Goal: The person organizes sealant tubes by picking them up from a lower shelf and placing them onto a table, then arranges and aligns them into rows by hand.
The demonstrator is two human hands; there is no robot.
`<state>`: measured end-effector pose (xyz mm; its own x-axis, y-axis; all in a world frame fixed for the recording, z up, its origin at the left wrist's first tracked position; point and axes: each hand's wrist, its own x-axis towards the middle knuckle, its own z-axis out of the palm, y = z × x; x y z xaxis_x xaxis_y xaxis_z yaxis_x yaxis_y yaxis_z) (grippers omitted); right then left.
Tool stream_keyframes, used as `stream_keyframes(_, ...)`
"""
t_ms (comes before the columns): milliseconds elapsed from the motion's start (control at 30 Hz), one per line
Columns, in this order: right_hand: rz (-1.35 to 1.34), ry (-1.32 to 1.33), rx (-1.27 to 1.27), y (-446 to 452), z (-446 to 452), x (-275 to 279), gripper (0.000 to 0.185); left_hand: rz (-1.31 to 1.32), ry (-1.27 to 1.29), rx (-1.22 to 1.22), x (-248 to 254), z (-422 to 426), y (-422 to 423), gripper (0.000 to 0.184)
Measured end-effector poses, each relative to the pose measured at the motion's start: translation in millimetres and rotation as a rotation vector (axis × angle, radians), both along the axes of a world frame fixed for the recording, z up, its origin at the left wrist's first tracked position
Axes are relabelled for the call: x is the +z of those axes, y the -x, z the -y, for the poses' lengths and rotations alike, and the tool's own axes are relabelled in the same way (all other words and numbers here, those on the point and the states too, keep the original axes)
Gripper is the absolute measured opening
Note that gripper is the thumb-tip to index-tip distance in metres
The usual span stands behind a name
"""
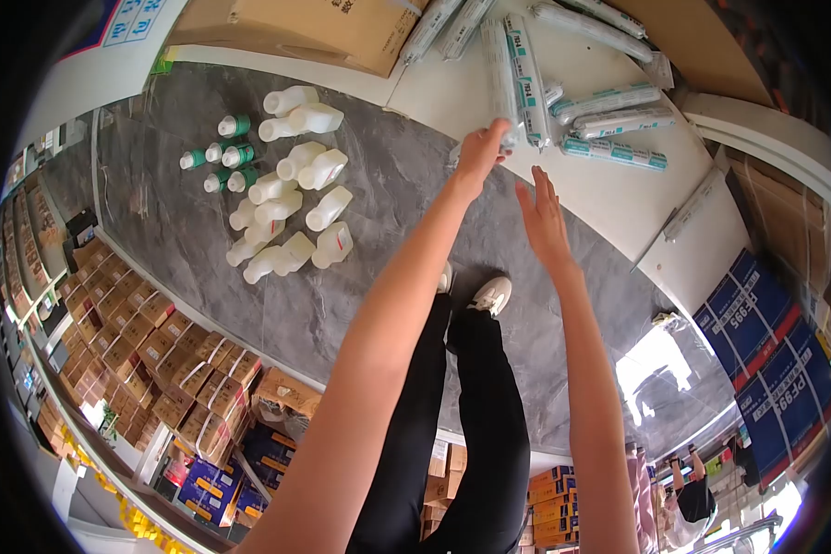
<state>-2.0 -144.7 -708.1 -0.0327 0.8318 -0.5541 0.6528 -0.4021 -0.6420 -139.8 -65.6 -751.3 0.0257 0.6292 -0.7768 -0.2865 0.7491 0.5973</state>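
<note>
My left hand is closed at the near end of a long white sealant sausage pack on the white surface. Part of the pack's end is hidden by my fingers. Right beside it lies another sealant pack with teal print, at a slight angle. My right hand hangs in the air just short of the surface's edge, fingers stretched and holding nothing. Close ahead of it is a teal-labelled sealant pack, with several more scattered behind.
Several white jugs and green-and-white bottles stand on the grey marbled floor. Cardboard boxes sit at the back, with blue boxes at right and stacked cartons at lower left. Another person is at lower right.
</note>
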Motion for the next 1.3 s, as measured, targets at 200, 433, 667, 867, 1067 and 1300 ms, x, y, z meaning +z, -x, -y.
stream_keyframes(200,-0.131,0.050,-0.042,4,7,43,0.062,-0.002,0.040,0.033,59,2,55,0.047)
stream_keyframes(433,-0.516,0.301,-0.417,27,14,81,0.073,-0.069,-0.008,-0.142,179,89,97,0.046)
stream_keyframes(667,-1.141,0.591,-0.594,48,23,200,0.078,-0.012,-0.111,-0.204,351,185,114,0.034)
stream_keyframes(867,-1.343,0.469,-1.035,52,37,328,0.060,0.041,-0.180,-0.272,474,223,114,0.035)
stream_keyframes(1067,-1.271,0.356,-1.234,53,41,440,0.035,0.115,-0.237,-0.390,549,242,97,0.035)
stream_keyframes(1300,-1.228,0.140,-1.298,26,83,534,0.034,0.048,-0.374,-0.463,621,273,87,0.035)
